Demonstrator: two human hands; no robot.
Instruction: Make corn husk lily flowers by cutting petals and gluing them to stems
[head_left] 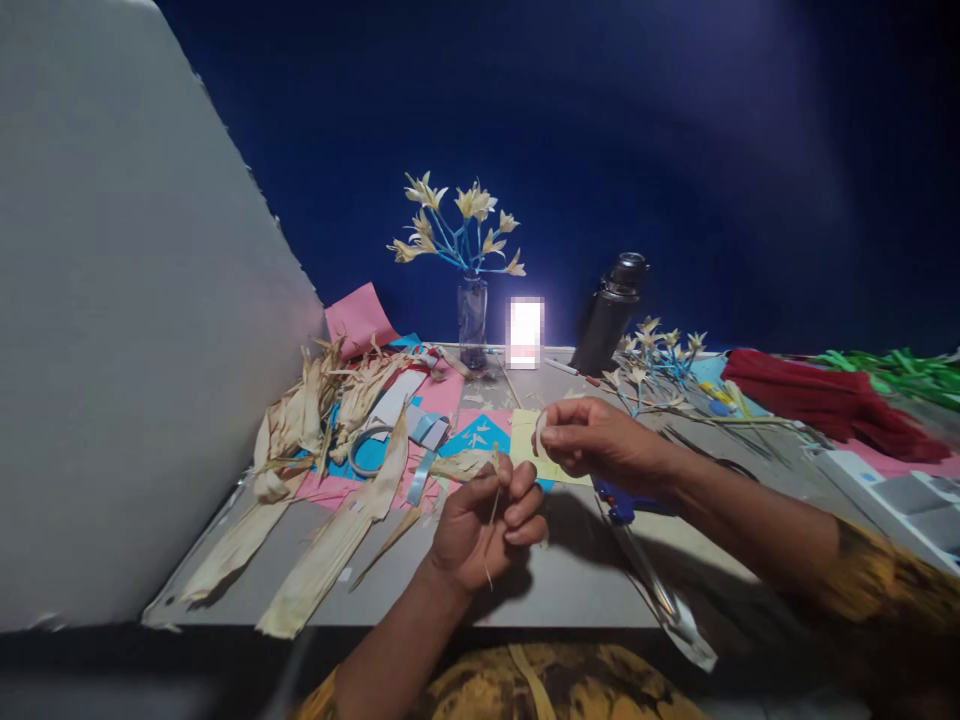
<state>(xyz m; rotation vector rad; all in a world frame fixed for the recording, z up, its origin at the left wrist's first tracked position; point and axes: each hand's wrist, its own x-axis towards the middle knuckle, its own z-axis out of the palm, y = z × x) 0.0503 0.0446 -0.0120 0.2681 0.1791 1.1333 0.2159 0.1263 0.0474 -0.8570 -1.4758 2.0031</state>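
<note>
My left hand (480, 530) is closed on a thin straw-coloured stem (493, 515), pinched between thumb and fingers and standing nearly upright. Just to its right and higher, my right hand (604, 440) pinches a small pale strip of dried husk (540, 435) at its fingertips. The strip and the stem are apart. Below the hands' level lies a blue sheet (480, 437) with small pale cut pieces on it, beside a yellow sheet (529, 430). Long dried corn husks (337, 550) spread over the table to the left.
Husk flowers stand in a glass vase (472, 320) at the back. A dark flask (611, 315) is right of it, with more husk flowers (664, 350) near. A blue-handled tool (619, 503), a tape roll (367, 452), red cloth (810, 395) and a white partition (135, 300) surround the work area.
</note>
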